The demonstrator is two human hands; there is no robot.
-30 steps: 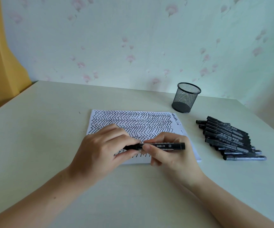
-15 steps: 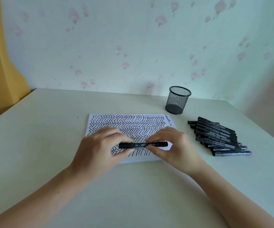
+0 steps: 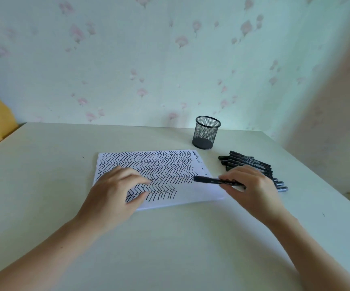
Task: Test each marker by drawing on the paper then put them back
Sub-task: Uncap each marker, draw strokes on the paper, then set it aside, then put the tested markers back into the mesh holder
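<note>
Change since the earlier frames: both hands then met on one marker over the paper; the left hand (image 3: 115,192) has since let go, and the right hand (image 3: 251,185) has carried the marker (image 3: 216,181) toward 3 o'clock.

Hands: apart. Left: fingers loosely spread, resting on the paper (image 3: 195,192) at its 8 o'clock corner, holding nothing. Right: fingers curled round the marker barrel, which lies roughly level, its free end pointing to 9 o'clock over the paper's 3 o'clock edge. It looks capped; the tip cannot be confirmed.

Other items: pile of markers (image 3: 249,162) on the bench (image 3: 170,248) at 3 o'clock of the paper, partly behind the right hand; mesh pen cup (image 3: 206,132) at 1 o'clock, seemingly holding no markers.

Risks, judged: a marker laid on the sloping pile could roll off or knock others loose; tested and untested markers could mix if returned to the same pile; a loose cap would let the tip dry or smear the bench.

Writing: pale print on the barrels, too small to read. Paper bears rows of black zigzag strokes, no words.
</note>
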